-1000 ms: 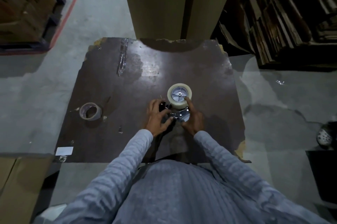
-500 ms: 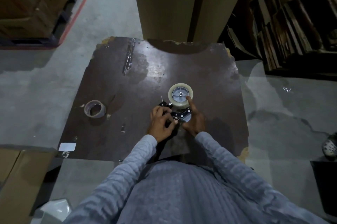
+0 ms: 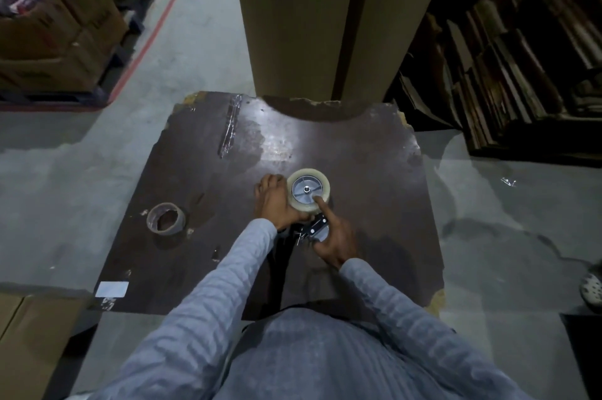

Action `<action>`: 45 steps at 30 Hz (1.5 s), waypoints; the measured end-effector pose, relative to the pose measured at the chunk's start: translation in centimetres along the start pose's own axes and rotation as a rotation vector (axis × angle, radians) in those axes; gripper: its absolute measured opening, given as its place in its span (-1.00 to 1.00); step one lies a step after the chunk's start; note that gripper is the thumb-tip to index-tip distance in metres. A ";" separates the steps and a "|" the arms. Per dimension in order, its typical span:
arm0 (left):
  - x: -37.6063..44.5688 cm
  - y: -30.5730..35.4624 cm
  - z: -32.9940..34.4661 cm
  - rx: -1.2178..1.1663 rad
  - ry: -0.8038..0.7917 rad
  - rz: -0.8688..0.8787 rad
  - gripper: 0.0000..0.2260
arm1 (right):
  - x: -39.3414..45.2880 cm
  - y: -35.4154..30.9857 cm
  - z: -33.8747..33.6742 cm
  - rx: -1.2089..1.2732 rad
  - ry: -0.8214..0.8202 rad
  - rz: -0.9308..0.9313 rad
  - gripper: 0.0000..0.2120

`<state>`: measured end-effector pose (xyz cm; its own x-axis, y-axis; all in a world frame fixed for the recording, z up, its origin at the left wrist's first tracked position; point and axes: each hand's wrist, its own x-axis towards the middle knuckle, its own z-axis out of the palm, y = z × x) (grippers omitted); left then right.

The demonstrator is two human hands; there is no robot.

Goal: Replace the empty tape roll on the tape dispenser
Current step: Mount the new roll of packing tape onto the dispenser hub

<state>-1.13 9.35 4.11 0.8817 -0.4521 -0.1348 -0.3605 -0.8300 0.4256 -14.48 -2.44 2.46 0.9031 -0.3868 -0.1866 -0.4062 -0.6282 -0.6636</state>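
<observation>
A full roll of clear tape (image 3: 322,180) sits on the grey hub (image 3: 306,190) of the tape dispenser (image 3: 315,228), which lies on the dark brown table (image 3: 374,204). My left hand (image 3: 277,201) wraps around the roll's left side. My right hand (image 3: 337,238) holds the dispenser's metal front end, and its forefinger rests on the hub. The empty brown cardboard core (image 3: 166,219) lies apart on the left of the table. Most of the dispenser's handle is hidden under my hands.
A tall cardboard box (image 3: 325,18) stands at the table's far edge. Stacked boxes (image 3: 55,31) on a pallet fill the far left, flattened cardboard (image 3: 521,51) the right. A white card (image 3: 112,289) lies at the table's near-left corner. A strip of tape (image 3: 229,126) clings to the tabletop.
My left hand has moved up from the dispenser's body to the left side of the tape roll. My right forefinger has slid from the roll's edge onto the hub.
</observation>
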 end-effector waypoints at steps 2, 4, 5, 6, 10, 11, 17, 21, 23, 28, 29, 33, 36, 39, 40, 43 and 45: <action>-0.2 -0.4 0.5 -0.045 0.032 -0.009 -0.24 | 0.1 0.2 -0.3 0.014 0.008 0.000 -0.10; -0.2 -0.8 0.7 -0.060 0.017 -0.021 -0.27 | 0.1 0.2 -0.6 0.019 0.010 0.015 -0.11; -0.1 -0.9 0.7 -0.036 -0.001 -0.023 -0.27 | 0.1 0.2 -0.6 0.021 0.009 0.022 -0.11; 0.0 -1.0 0.5 0.001 -0.022 -0.022 -0.27 | 0.1 0.2 -0.7 0.021 0.008 0.025 -0.11; 0.1 -0.8 0.2 0.055 -0.067 -0.036 -0.12 | 0.2 0.0 -1.0 0.040 0.013 0.032 -0.11; 0.0 -0.8 0.2 0.044 -0.071 -0.039 -0.08 | 0.2 0.0 -1.0 0.042 0.015 0.033 -0.10; -0.4 -0.4 0.3 -0.194 0.002 0.028 -0.31 | 0.0 -0.1 -0.9 0.045 0.003 0.048 -0.14; -0.7 -0.1 1.2 -0.163 0.000 0.017 -0.55 | 0.0 0.1 -1.2 0.068 -0.001 0.049 -0.14; -0.9 0.1 1.3 -0.036 -0.003 0.011 -0.52 | 0.1 0.1 -1.3 0.079 -0.014 0.055 -0.13; -1.3 0.6 1.4 0.119 0.019 0.019 -0.37 | -0.1 0.2 -1.5 0.064 0.008 0.073 -0.12; -1.3 0.7 1.4 0.108 0.020 0.025 -0.38 | -0.1 0.2 -1.5 0.060 0.008 0.072 -0.12; -1.0 1.0 1.4 0.048 -0.064 0.032 -0.50 | -0.4 0.3 -1.6 0.058 0.025 0.085 -0.15; -0.8 0.7 1.3 0.050 -0.079 0.050 -0.60 | -0.5 0.4 -1.6 0.042 0.037 0.094 -0.17; -1.0 1.0 1.1 0.041 -0.104 0.053 -0.61 | -0.7 0.5 -1.7 0.058 0.035 0.101 -0.15; -1.2 1.3 1.1 0.048 -0.106 0.051 -0.60 | -0.7 0.5 -1.7 0.071 0.036 0.099 -0.14; -1.6 1.8 1.2 0.094 -0.085 0.061 -0.57 | -0.9 0.6 -1.8 0.083 0.032 0.096 -0.11; -1.8 1.9 1.4 0.095 -0.088 0.071 -0.59 | -1.2 0.6 -1.7 0.092 0.036 0.105 -0.13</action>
<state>-3.79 8.14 3.90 0.8241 -0.5346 -0.1873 -0.4522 -0.8200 0.3510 -16.02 -3.55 3.53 0.8501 -0.4723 -0.2329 -0.4818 -0.5190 -0.7060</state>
